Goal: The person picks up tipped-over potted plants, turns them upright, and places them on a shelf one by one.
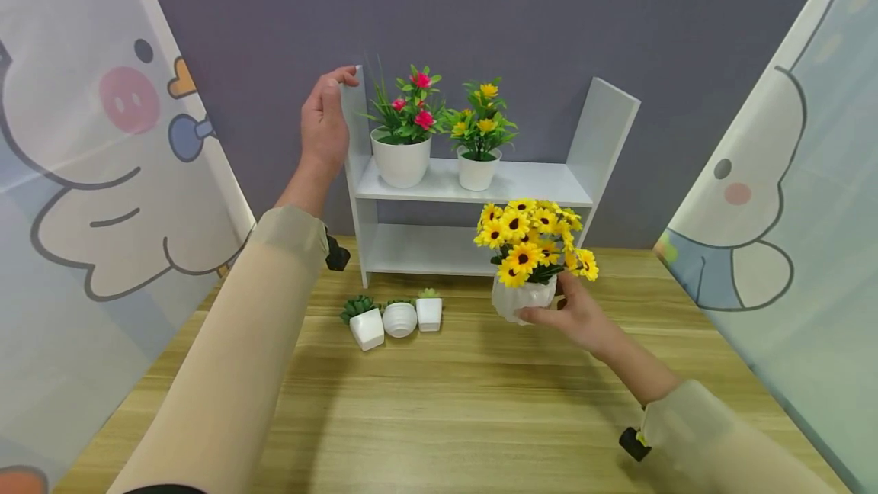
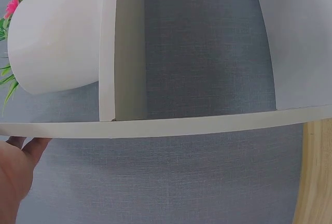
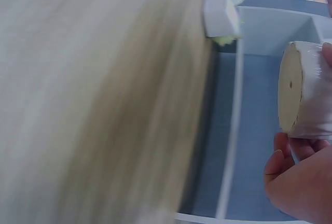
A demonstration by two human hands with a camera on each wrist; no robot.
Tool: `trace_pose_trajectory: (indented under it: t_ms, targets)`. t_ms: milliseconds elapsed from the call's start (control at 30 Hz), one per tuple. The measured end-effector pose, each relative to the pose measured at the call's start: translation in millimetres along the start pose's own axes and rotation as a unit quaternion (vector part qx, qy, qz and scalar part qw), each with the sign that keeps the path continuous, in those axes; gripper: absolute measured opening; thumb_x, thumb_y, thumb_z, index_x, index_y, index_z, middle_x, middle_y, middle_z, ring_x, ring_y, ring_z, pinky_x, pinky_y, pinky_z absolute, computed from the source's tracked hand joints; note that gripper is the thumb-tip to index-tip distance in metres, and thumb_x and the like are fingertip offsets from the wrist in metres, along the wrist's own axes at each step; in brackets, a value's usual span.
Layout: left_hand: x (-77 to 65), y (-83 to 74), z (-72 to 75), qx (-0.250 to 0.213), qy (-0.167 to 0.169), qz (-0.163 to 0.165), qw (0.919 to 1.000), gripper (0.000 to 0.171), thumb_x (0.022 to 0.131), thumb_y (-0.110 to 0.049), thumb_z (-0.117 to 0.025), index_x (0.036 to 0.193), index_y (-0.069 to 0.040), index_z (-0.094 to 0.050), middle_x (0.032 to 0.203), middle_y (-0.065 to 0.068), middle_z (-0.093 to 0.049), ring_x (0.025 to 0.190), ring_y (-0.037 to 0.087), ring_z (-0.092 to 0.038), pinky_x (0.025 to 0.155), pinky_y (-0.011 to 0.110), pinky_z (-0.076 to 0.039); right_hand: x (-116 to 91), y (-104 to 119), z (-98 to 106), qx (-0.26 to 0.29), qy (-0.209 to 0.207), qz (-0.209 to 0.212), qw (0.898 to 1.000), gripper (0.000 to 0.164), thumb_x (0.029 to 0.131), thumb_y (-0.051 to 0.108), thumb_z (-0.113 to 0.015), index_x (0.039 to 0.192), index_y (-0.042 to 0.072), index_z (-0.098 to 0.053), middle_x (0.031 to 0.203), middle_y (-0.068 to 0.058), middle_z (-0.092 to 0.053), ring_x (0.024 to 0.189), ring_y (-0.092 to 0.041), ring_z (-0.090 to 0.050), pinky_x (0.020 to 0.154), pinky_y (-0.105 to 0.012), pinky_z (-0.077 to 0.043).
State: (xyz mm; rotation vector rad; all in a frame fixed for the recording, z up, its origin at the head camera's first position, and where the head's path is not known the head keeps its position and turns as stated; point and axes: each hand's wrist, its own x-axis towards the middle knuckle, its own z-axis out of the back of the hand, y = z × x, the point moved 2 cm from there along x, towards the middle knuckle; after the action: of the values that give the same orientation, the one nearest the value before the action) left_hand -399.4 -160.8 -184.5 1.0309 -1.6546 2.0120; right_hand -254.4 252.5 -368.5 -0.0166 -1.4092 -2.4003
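My right hand (image 1: 579,319) grips a white pot of yellow sunflowers (image 1: 524,299), thumb and fingers around its side. In the right wrist view the pot's flat underside (image 3: 290,89) shows, raised off the table and tilted. It hangs in front of the right part of a white two-tier shelf (image 1: 473,178). My left hand (image 1: 325,120) is at the shelf's left side panel (image 1: 355,143), fingertips against its outer face near the top. In the left wrist view, fingers (image 2: 35,149) meet that panel; the thumb is hidden there.
On the upper shelf board stand a white pot with pink flowers (image 1: 401,162) and a smaller pot with yellow flowers (image 1: 478,170). Three small succulent pots, one white and ribbed (image 1: 400,320), lie on the wooden table (image 1: 411,402) before the shelf. A grey wall (image 1: 480,14) rises behind.
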Motion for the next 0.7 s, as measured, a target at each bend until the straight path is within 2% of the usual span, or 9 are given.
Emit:
trace_pose_trajectory:
  t_ms: [167, 333, 567, 667, 700]
  targets:
    - [0.2, -1.3, -0.7, -0.001, 0.0, -0.005, 1.0, 0.032, 0.12, -0.034, -0.036, 0.113, -0.025, -0.067, 0.157, -0.002, -0.064, 0.154, 0.002, -0.046, 0.127, 0.017, -0.028, 3.3, 17.9, 16.7, -0.018, -0.04, 0.013, 0.999, 0.069, 0.097, 0.014, -0.083, 0.15, -0.002, -0.042, 0.134, -0.025, -0.06, 0.108, -0.025, -0.062, 0.08, -0.031, -0.061]
    - [0.0, -1.8, -1.4, -0.003, 0.001, -0.007, 1.0, 0.033, 0.12, -0.033, -0.036, 0.114, -0.022, -0.067, 0.157, 0.0, -0.064, 0.154, 0.003, -0.046, 0.127, 0.017, -0.027, 6.7, 30.0, 32.5, -0.021, -0.067, -0.01, 0.997, 0.07, 0.101, 0.022, -0.08, 0.155, 0.005, -0.039, 0.138, -0.02, -0.054, 0.111, -0.024, -0.057, 0.08, -0.031, -0.06]
    - [0.1, -0.6, -1.7, 0.0, 0.0, -0.012, 0.9999, 0.039, 0.12, -0.031, -0.036, 0.121, -0.008, -0.067, 0.157, 0.001, -0.064, 0.153, 0.003, -0.047, 0.126, 0.017, -0.028, 16.2, 45.3, 51.1, -0.055, -0.116, 0.004, 0.992, 0.071, 0.102, 0.03, -0.078, 0.159, 0.007, -0.042, 0.139, -0.016, -0.059, 0.11, -0.018, -0.058, 0.08, -0.026, -0.056]
    - [0.0, -0.1, -1.3, -0.002, -0.002, -0.013, 0.9999, 0.038, 0.12, -0.03, -0.036, 0.12, -0.009, -0.067, 0.156, 0.002, -0.065, 0.152, 0.003, -0.048, 0.126, 0.017, -0.029, 20.3, 51.8, 57.0, -0.07, -0.132, -0.001, 0.989, 0.074, 0.102, 0.036, -0.078, 0.16, 0.007, -0.043, 0.139, -0.016, -0.06, 0.112, -0.019, -0.058, 0.081, -0.022, -0.054]
    - [-2.3, -1.9, -0.9, -0.002, -0.005, -0.025, 0.9997, 0.038, 0.12, -0.03, -0.036, 0.119, -0.009, -0.067, 0.156, 0.002, -0.065, 0.152, 0.004, -0.048, 0.126, 0.017, -0.029, 22.1, 48.6, 57.0, -0.07, -0.139, 0.007, 0.988, 0.074, 0.102, 0.037, -0.078, 0.16, 0.007, -0.042, 0.14, -0.016, -0.06, 0.113, -0.02, -0.058, 0.082, -0.021, -0.053]
